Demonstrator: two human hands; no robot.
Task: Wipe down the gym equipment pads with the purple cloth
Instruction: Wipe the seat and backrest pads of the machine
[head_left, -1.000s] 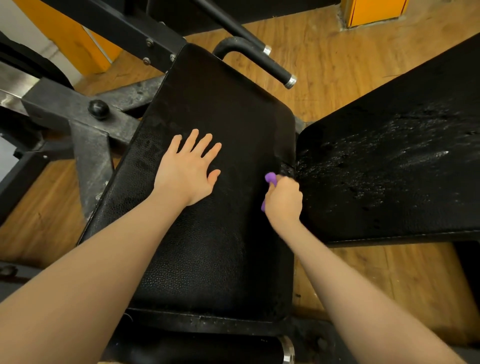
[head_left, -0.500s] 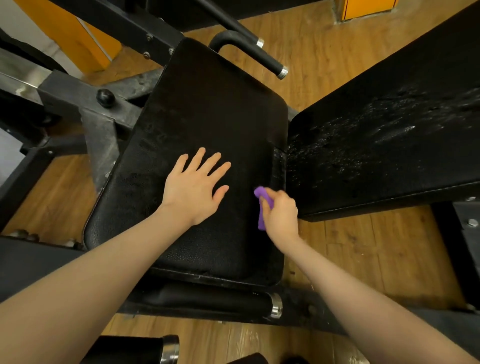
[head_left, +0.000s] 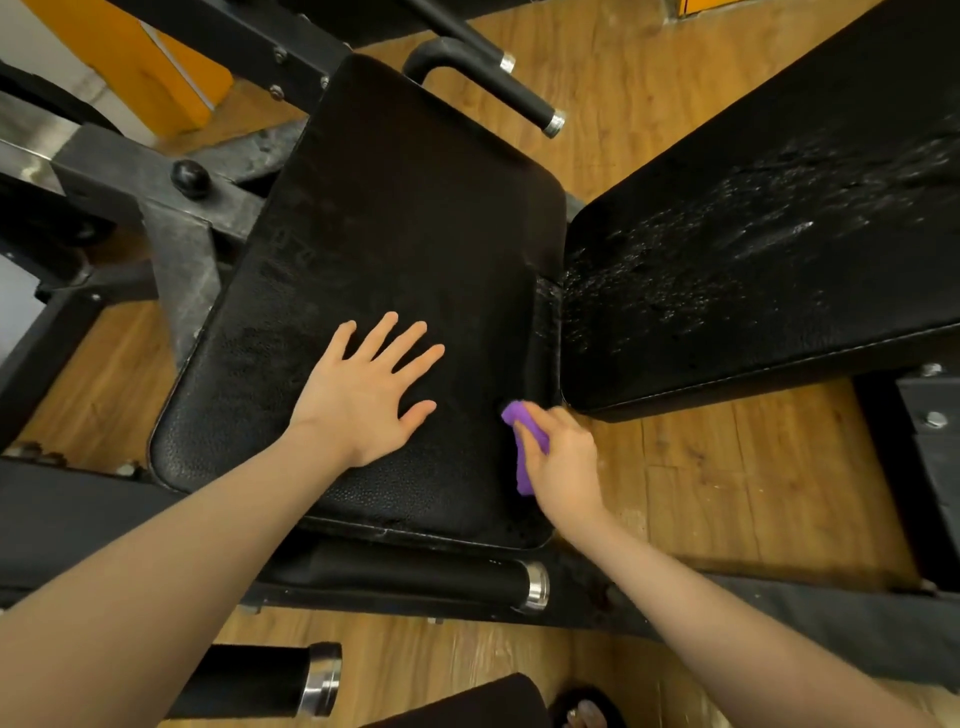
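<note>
Right hand (head_left: 563, 460) grips the bunched purple cloth (head_left: 525, 452) at the seat pad's (head_left: 395, 223) right edge, lower centre of frame; left hand (head_left: 363, 392) lies spread flat on that pad. Wiping this edge looks to be in hand. Next likely comes the speckled back pad (head_left: 753, 249) at right, across a narrow gap, with open wood floor (head_left: 727, 483) below.

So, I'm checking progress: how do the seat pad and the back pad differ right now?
The seat pad looks matte and clean; the back pad is speckled with pale streaks. Both hands are at the seat pad; none touches the back pad. Both are black padded upholstery.
</note>
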